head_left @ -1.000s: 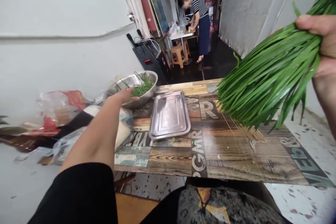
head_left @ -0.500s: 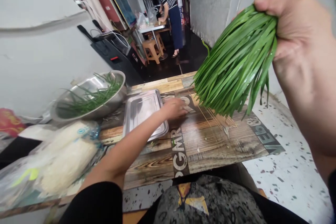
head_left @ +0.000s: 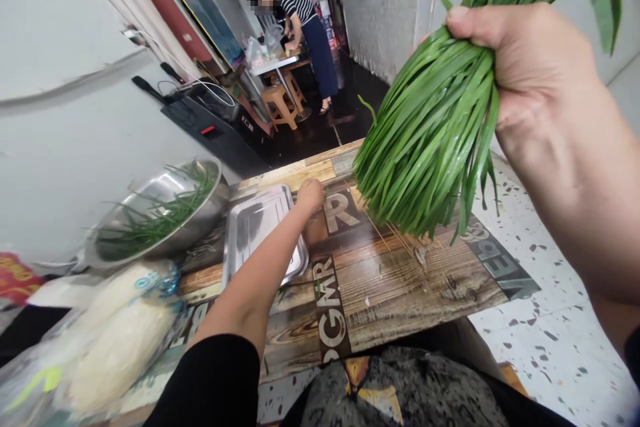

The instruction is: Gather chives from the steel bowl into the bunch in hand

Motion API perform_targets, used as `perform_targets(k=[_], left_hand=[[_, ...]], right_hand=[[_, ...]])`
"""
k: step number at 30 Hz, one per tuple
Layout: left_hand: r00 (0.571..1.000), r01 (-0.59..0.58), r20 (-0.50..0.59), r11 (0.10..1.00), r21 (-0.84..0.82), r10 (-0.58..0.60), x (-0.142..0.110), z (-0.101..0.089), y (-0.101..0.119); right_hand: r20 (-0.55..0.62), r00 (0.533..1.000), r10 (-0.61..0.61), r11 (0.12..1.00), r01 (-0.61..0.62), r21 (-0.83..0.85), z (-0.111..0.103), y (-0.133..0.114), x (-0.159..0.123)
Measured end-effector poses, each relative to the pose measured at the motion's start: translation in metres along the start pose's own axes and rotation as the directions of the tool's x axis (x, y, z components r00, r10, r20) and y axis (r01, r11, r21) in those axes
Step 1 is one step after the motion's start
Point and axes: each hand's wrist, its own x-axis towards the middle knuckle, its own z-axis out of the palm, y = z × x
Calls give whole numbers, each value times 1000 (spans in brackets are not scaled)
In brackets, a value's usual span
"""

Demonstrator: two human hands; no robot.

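Note:
My right hand (head_left: 535, 60) is wrapped round a thick bunch of green garlic chives (head_left: 425, 140), holding it up over the right part of the table. The leaves fan downward and partly cover several thin bamboo skewers (head_left: 400, 237) on the tabletop. My left hand (head_left: 311, 195) reaches forward to the right edge of a rectangular metal tray (head_left: 253, 227). Its fingers look curled into a fist; their tips, and anything in them, are hidden. My left forearm crosses over part of the tray.
A steel bowl (head_left: 213, 197) with more chives stands at the left. In front of it lie plastic bags (head_left: 125, 340) of pale food. The wood-patterned table (head_left: 400, 300) has small green scraps on it. Farther back a person (head_left: 307, 27) bends over a small table (head_left: 275, 65) near stools (head_left: 280, 107).
My left hand has drawn back left to the tray's edge and its fingers have curled in. My right hand still holds the chives. The view has shifted slightly.

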Motion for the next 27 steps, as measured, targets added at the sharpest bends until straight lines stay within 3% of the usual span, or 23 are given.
perform_targets(k=[5, 10, 14, 17, 19, 21, 22, 24, 25, 26, 27], left_hand=[[990, 40, 136, 999, -27, -36, 15, 2, 7], [983, -8, 183, 1000, -17, 11, 18, -5, 27], [992, -38, 119, 997, -65, 46, -5, -21, 44], [999, -35, -25, 991, -128, 33, -24, -48, 37], [988, -19, -157, 988, -150, -5, -35, -75, 14], [944, 14, -324, 987, -158, -65, -48, -105, -23], [907, 44, -409, 986, -159, -106, -55, -118, -47], [767, 132, -607, 977, -166, -206, -69, -138, -101], [720, 224, -633, 959, -175, -284, -77, -144, -129], [728, 332, -579, 928, -169, -366, -84, -146, -156], [782, 420, -452, 899, -126, -429, -92, -145, -182]], right_hand=[[-10, 999, 34, 999, -34, -34, -4, 4, 4], [-61, 997, 53, 997, -57, -59, 2, -1, 0], [-21, 984, 174, 979, -175, -105, 5, -6, -11], [30, 977, 211, 948, -197, -251, 1, -4, -10], [58, 968, 244, 917, -211, -339, 1, 3, -4], [62, 962, 267, 895, -224, -387, 5, 11, 0], [58, 959, 279, 887, -234, -399, 9, 15, 1], [46, 955, 292, 881, -250, -402, 18, 25, 0], [51, 954, 295, 882, -252, -397, 22, 29, 0], [53, 953, 298, 885, -255, -390, 27, 34, -1], [54, 955, 292, 890, -251, -381, 31, 38, 0]])
